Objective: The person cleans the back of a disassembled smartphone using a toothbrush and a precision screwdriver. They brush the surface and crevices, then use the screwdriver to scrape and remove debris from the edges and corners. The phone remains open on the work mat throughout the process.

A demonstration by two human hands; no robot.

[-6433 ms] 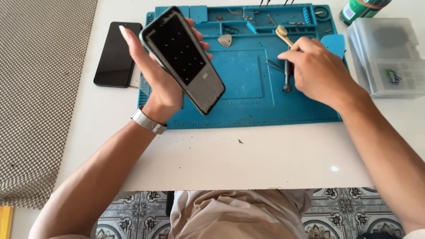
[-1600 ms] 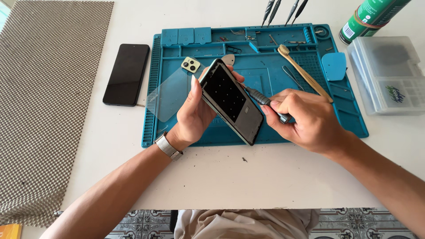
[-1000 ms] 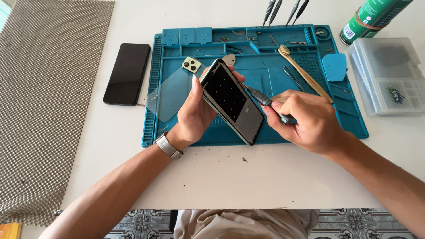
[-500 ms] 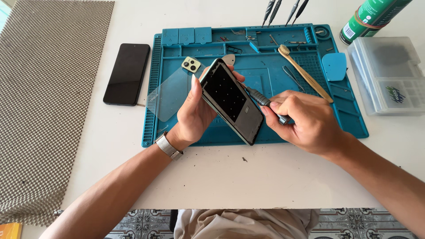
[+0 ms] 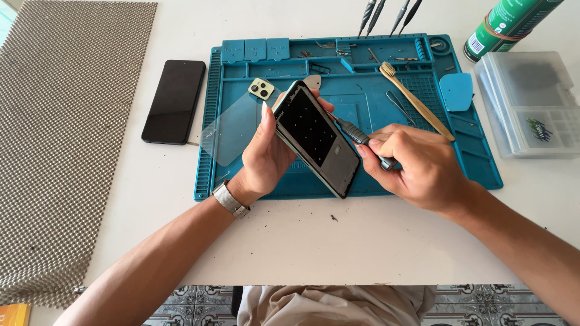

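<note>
Here, the left hand (image 5: pixel 266 154) grips a slim, glossy black phone (image 5: pixel 317 137); the right hand (image 5: pixel 411 166) pinches a ridged metal screwdriver (image 5: pixel 357 138).

The screwdriver (image 5: pixel 361 140) tip vanishes behind the phone (image 5: pixel 316 137) edge (contact unseen). The green can (image 5: pixel 506 25), far beyond the right hand (image 5: pixel 417 169), is cut off.

You have a black phone (image 5: pixel 174 101) left of the blue mat (image 5: pixel 477 163), a toothbrush (image 5: pixel 414 99) on it, a green can (image 5: pixel 507 25) far right
</note>
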